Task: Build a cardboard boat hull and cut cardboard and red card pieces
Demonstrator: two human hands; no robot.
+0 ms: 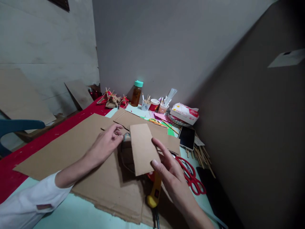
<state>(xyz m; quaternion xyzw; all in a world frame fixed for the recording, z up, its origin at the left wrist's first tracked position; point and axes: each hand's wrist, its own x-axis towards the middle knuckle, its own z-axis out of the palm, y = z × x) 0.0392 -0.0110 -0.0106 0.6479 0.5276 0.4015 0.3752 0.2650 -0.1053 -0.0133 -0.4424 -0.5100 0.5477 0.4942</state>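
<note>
Cardboard piece, tan, smooth, oblong, pinched in right hand; left hand loosely curled.

The table bears a large cardboard sheet, red-handled scissors, a bottle and cups.

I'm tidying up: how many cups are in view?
3, in a row near the wall: the left cup, holding thin sticks; the red middle cup; the orangish right cup. Others may be hidden.
</note>
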